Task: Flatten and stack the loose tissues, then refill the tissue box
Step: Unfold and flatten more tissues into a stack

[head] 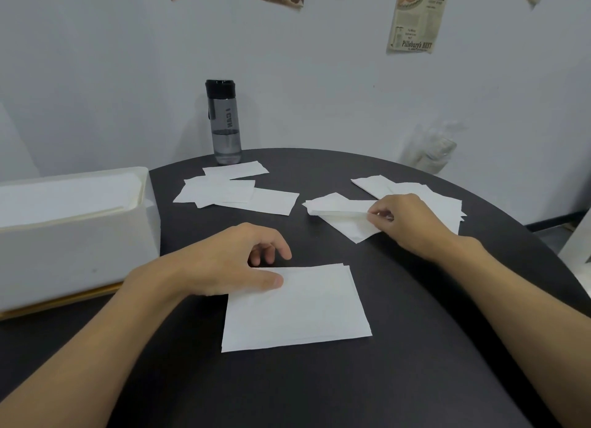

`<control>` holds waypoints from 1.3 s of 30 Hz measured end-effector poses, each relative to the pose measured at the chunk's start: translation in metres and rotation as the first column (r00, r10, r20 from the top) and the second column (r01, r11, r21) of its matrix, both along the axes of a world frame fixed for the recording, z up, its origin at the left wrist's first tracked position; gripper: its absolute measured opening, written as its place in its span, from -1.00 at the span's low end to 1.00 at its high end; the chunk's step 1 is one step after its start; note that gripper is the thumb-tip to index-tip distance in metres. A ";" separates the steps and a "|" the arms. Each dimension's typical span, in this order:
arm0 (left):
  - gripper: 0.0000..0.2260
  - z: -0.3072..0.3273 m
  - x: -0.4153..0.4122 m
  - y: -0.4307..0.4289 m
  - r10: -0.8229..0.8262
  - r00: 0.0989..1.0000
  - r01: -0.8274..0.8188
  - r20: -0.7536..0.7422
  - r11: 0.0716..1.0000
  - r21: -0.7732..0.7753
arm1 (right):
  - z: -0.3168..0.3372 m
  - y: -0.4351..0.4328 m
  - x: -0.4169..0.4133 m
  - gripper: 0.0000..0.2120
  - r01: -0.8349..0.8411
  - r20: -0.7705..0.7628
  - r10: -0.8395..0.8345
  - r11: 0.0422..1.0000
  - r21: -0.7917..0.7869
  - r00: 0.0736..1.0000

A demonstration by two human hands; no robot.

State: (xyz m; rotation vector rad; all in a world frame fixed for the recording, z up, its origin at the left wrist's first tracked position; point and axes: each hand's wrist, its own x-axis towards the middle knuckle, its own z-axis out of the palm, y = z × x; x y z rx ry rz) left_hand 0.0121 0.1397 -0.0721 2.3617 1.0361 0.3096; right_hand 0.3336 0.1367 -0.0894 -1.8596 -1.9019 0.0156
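Note:
A neat stack of flat white tissues (297, 309) lies on the dark round table (399, 347) in front of me. My left hand (236, 261) rests its thumb on the stack's upper left corner, fingers curled and apart, holding nothing. My right hand (403, 223) pinches the edge of a loose tissue (342, 218) to the right. More loose tissues lie scattered behind it (415, 194) and at the table's middle back (236, 192). The white tissue box (73, 235) stands open at the left, with tissues inside.
A dark water bottle (225, 123) stands at the table's back edge near the wall. A clear plastic bag (431, 149) sits at the back right. Paper clippings hang on the wall. The table's curved edge drops off to the right.

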 end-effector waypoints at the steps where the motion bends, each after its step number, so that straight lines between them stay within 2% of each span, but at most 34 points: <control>1: -0.80 0.000 0.000 0.000 0.000 1.000 0.000 0.001 1.000 -0.001 | 0.000 -0.001 0.000 -0.81 0.010 0.004 -0.010 1.000 0.017 1.000; 4: -0.80 -0.001 0.001 0.000 0.005 1.000 -0.005 0.005 1.000 0.007 | 0.003 -0.002 0.000 -0.82 0.044 -0.027 -0.040 0.987 0.152 0.999; 10: -0.82 -0.003 0.001 0.001 0.026 0.999 -0.027 0.027 0.999 0.043 | 0.022 -0.013 -0.010 -0.87 0.091 -0.286 0.016 0.929 0.357 0.958; 13: -0.86 -0.001 0.004 0.001 0.113 0.966 -0.137 0.233 0.987 0.089 | 0.034 -0.025 -0.021 -0.87 0.053 -0.424 0.121 0.925 0.376 0.898; 17: -0.77 0.010 0.005 0.001 0.231 0.812 -0.362 0.537 0.920 0.152 | 0.042 -0.037 -0.037 -0.88 -0.132 -0.547 0.291 0.941 0.311 0.785; 21: -0.58 0.020 0.008 -0.006 0.290 0.695 -0.366 0.658 0.930 -0.023 | 0.040 -0.044 -0.057 -0.88 -0.279 -0.583 0.358 0.934 0.225 0.729; 25: -0.57 0.023 0.006 -0.009 0.302 0.722 -0.297 0.623 0.948 -0.115 | 0.036 -0.046 -0.066 -0.90 -0.356 -0.648 0.352 0.925 0.131 0.676; 29: -0.72 0.030 -0.001 -0.014 0.235 0.813 -0.170 0.533 0.971 -0.168 | 0.035 -0.048 -0.069 -0.96 -0.418 -0.688 0.334 0.907 0.050 0.644; 31: -0.75 0.033 -0.006 -0.014 0.192 0.871 -0.120 0.451 0.976 -0.184 | 0.035 -0.048 -0.069 -0.92 -0.441 -0.694 0.320 0.897 0.004 0.645; 35: -0.78 0.034 -0.012 -0.014 0.106 0.959 -0.040 0.261 0.968 -0.246 | 0.032 -0.049 -0.072 -0.92 -0.500 -0.597 0.348 0.860 -0.104 0.723; 39: -0.80 0.028 -0.012 -0.010 -0.029 0.999 0.033 0.028 0.991 -0.130 | 0.027 -0.052 -0.075 -0.89 -0.526 -0.418 0.391 0.804 -0.278 0.820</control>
